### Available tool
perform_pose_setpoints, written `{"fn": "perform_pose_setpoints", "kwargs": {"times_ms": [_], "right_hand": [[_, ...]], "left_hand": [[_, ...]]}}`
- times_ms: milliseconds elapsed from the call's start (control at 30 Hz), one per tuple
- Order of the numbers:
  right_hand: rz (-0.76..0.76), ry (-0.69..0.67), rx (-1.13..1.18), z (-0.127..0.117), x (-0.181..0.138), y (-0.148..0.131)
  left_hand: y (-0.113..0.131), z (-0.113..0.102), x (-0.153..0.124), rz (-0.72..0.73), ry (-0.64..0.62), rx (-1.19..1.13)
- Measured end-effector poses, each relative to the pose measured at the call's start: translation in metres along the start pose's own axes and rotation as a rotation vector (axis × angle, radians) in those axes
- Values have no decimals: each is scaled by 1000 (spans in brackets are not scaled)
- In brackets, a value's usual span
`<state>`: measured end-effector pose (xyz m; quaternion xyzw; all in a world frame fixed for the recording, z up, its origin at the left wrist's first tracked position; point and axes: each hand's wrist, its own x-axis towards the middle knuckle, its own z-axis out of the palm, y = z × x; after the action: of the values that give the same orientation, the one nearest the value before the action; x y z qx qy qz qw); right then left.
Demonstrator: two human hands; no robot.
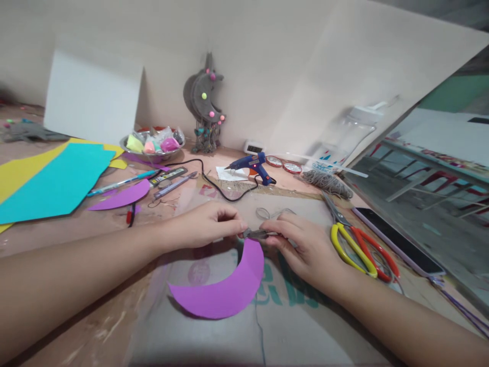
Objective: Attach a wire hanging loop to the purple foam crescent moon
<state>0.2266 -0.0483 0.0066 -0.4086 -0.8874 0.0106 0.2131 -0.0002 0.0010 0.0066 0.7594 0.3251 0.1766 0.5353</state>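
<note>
A purple paper crescent [225, 295] lies over the cardboard, its upper tip reaching up between my hands. Grey yarn [255, 234] crosses that tip, and a loose strand curls behind my fingers. My left hand [208, 224] is closed, thumb and forefinger pinching the yarn at the left side of the tip. On the other side, my right hand [301, 242] pinches the yarn between thumb and fingers. Exactly how the yarn sits on the tip is partly hidden by the fingertips.
Yellow-and-red-handled scissors [357, 244] and a phone [401, 239] lie right. Behind are a blue glue gun [248, 165], a grey yarn bundle [328, 183] and a decorated grey moon [202, 97]. Left are turquoise paper [57, 178] and a metal bowl [128, 145] of coloured packets.
</note>
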Motion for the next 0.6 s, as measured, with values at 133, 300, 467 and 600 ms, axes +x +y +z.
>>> {"fn": "perform_pose_setpoints", "kwargs": {"times_ms": [133,300,467,600], "right_hand": [[41,15,63,0,-2,-1],[314,53,299,-3,0,-10],[529,-115,579,-3,9,-18],[636,-147,667,0,10,-19]], "left_hand": [[-1,0,2,-14,12,-2],[7,1,1,-20,65,19],[7,1,2,23,66,21],[1,1,3,66,56,15]]}}
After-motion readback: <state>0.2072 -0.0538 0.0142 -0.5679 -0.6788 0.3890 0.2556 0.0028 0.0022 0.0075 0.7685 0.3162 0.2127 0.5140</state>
